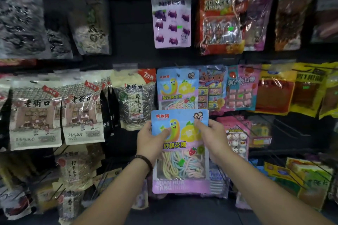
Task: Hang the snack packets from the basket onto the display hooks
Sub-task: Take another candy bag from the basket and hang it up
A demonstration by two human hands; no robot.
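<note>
I hold a blue and pink marshmallow candy packet (pixel 180 166) upright in front of the display wall. My left hand (pixel 150 139) grips its upper left edge with the thumb on the front. My right hand (pixel 212 133) pinches its upper right corner. Directly above it hangs a matching marshmallow packet (pixel 176 87) on a display hook (pixel 178 75); the held packet's top overlaps that one's lower edge. The basket is out of view.
Sunflower seed bags (pixel 36 115) hang at the left, a purple candy packet (pixel 171 14) above, pink and yellow snack packets (pixel 243 87) at the right. Bare black hooks (pixel 285 128) stick out at the right of my hands. More packets hang below.
</note>
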